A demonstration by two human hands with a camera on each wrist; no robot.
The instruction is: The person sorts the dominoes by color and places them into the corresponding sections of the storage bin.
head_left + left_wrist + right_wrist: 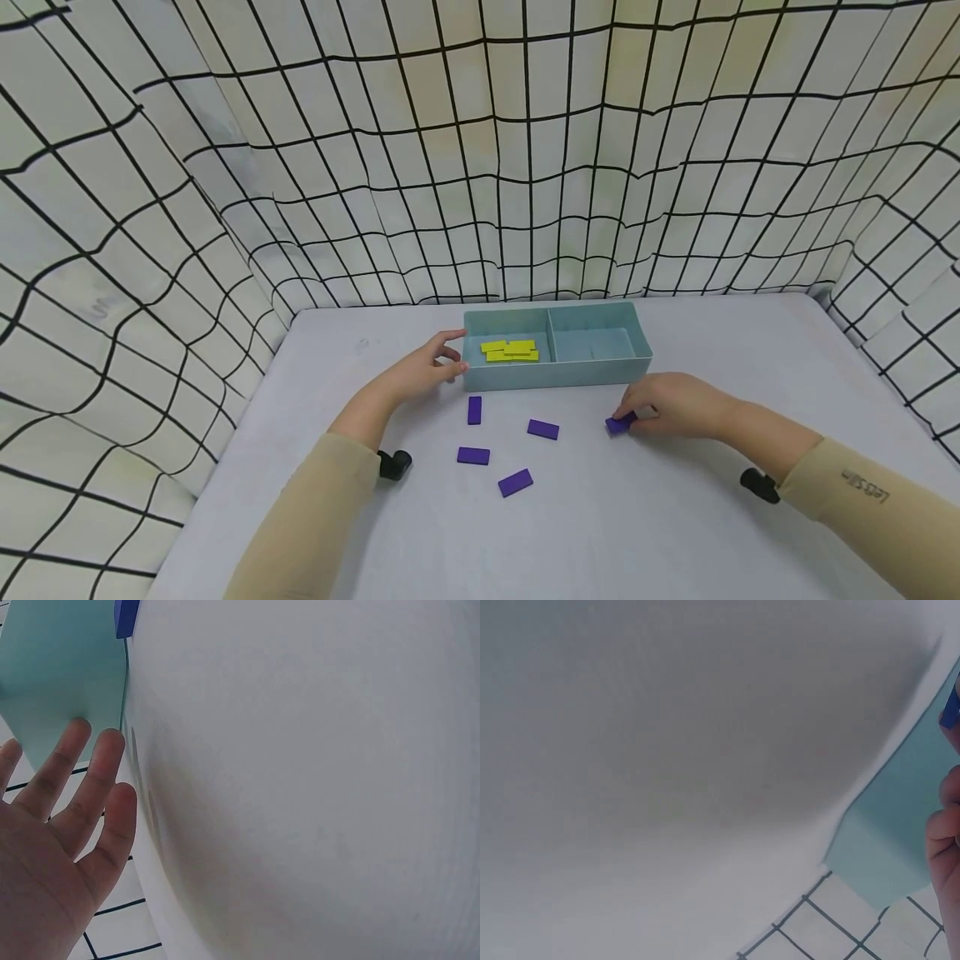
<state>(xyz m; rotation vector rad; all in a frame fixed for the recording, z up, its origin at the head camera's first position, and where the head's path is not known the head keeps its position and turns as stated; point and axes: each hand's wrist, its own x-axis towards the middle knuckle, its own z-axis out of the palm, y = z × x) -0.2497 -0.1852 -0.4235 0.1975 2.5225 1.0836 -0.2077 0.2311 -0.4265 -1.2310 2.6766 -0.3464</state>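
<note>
My right hand (pixel 678 406) pinches a small purple block (pixel 618 426) between thumb and fingers, just in front of the box's right end. In the right wrist view only the edge of that hand (pixel 946 847) and a corner of the block (pixel 950 712) show. My left hand (pixel 420 369) is at the left end of the pale teal two-compartment box (pixel 558 377), its fingers extended against or right beside the wall. The left wrist view shows these fingers (pixel 105 761) fairly straight, holding nothing. Several yellow blocks (pixel 513 352) lie piled in the left compartment; the right one holds none.
More purple blocks lie scattered on the white table: one upright-turned (pixel 475 410) near the box, one (pixel 543 429) in the middle, one (pixel 473 456) to the left, and one (pixel 515 482) closest to me. Black-gridded white cloth (pixel 525 167) walls the back and sides.
</note>
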